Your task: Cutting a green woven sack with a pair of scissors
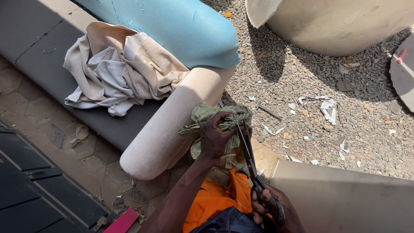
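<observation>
— What are the hands doing?

— The left hand (214,137), just below the middle of the frame, is closed tight around a bunched green cloth (207,115). The right hand (272,209), at the bottom edge, has its fingers through the handles of black scissors (249,155), gripping them.

— Where do the blades sit?

— They point up the frame, slightly parted, with the tips at the green cloth beside the left hand.

— What's around them?

— An orange cloth (211,200) lies under the left forearm. To the left is a sofa arm (172,125) in beige, with a pile of pale fabric (120,69) on the dark seat in the upper left and blue foam (181,26) at the top. Gravel (310,82) strewn with scraps fills the right side.
</observation>
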